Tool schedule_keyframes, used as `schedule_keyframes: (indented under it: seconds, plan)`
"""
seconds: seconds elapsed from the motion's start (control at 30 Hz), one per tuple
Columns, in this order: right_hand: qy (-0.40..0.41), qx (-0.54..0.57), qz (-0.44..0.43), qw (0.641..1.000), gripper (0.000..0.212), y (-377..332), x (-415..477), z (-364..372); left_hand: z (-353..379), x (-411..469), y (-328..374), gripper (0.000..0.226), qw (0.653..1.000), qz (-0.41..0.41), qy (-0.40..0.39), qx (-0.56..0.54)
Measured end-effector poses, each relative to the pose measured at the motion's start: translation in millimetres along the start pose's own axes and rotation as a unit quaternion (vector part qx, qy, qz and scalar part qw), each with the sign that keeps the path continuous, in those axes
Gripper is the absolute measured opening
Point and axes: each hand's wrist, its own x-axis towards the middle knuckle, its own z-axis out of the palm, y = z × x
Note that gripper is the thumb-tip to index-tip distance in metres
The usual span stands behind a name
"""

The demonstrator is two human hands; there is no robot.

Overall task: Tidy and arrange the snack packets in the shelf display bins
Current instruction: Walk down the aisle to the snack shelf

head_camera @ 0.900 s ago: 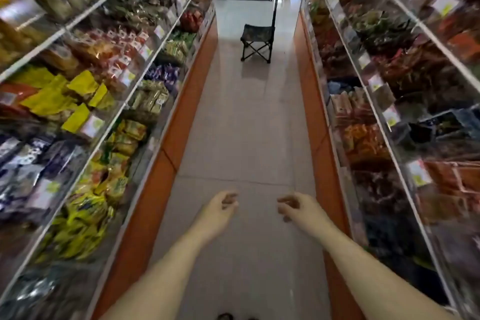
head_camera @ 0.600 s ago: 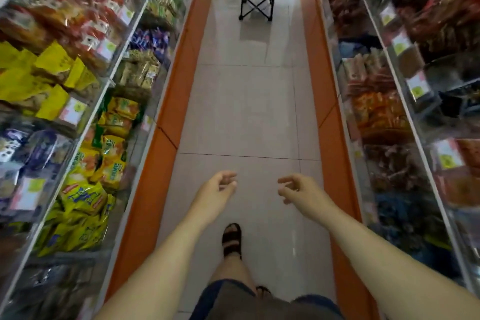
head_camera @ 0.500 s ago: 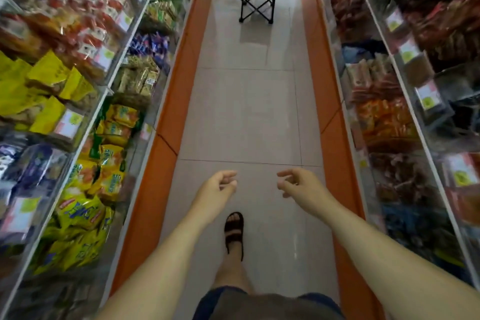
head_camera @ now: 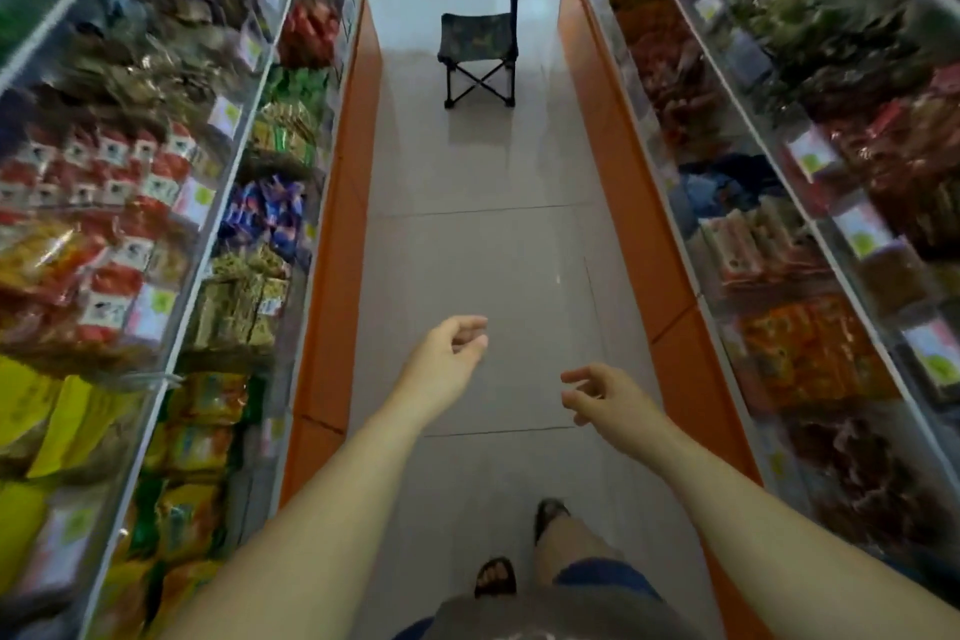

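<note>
I stand in a narrow shop aisle between two long shelf units. My left hand [head_camera: 449, 359] and my right hand [head_camera: 605, 398] hang out over the tiled floor, fingers loosely curled, holding nothing. On the left, clear display bins hold red-and-white packets [head_camera: 111, 182], yellow packets [head_camera: 57, 421], blue-purple packets [head_camera: 265, 213] and orange-yellow packets [head_camera: 192, 452]. On the right, bins hold orange packets [head_camera: 810, 353] and tan packets [head_camera: 753, 239]. Neither hand touches a shelf or a packet.
A small folding camp stool [head_camera: 480, 42] stands in the aisle ahead. Orange base panels [head_camera: 327, 276] run along both shelf units. My sandalled feet [head_camera: 496, 577] show at the bottom. Price cards [head_camera: 195, 198] hang on the bin fronts.
I have walked forward along the aisle; the stool is closer and the shelves have slid past. My hands moved slightly apart, the left now higher than the right, both still empty.
</note>
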Motion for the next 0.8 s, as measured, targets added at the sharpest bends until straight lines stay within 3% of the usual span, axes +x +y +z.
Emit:
schedule_keyframes:
  seconds: [0.33, 0.5, 0.8]
  plan:
    - [-0.033, -0.036, -0.005, 0.999, 0.028, -101, 180, -67, -45, 162, 51, 0.027, 0.998, -0.054, -0.002, 0.013]
    - [-0.036, -0.076, -0.046, 0.995, 0.028, -177, 274, -105, -82, 231, 69, 0.028, 0.997, -0.076, 0.033, 0.006]
    - [-0.046, -0.056, -0.065, 0.995, 0.026, -274, 406, -112, -154, 344, 72, 0.026, 0.993, -0.104, 0.057, -0.025]
